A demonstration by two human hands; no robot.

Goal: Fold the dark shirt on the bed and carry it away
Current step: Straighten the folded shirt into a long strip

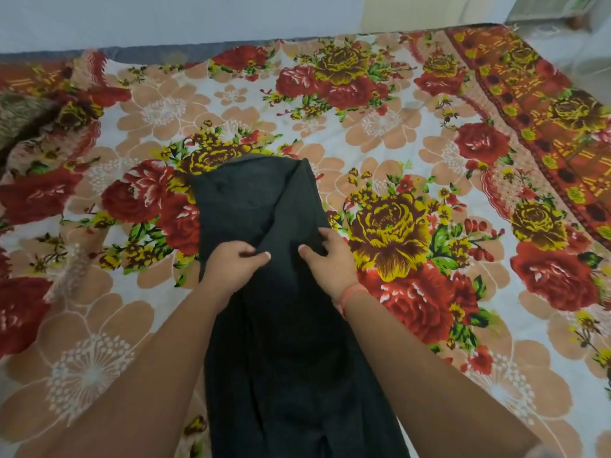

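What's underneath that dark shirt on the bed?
The dark shirt lies on the flowered bedsheet, whose pattern shows all around it. Both hands grip its middle, left hand, right hand. Anything directly beneath the cloth is covered.

There are 1 dark shirt [264, 206], 2 hands, 1 floral bedsheet [380, 133] and 1 red wrist thread [350, 294].

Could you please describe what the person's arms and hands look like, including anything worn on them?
Both forearms are bare, with no sleeves in view. The right hand has a thin reddish thread band around the wrist. The left hand wears nothing. No rings show.
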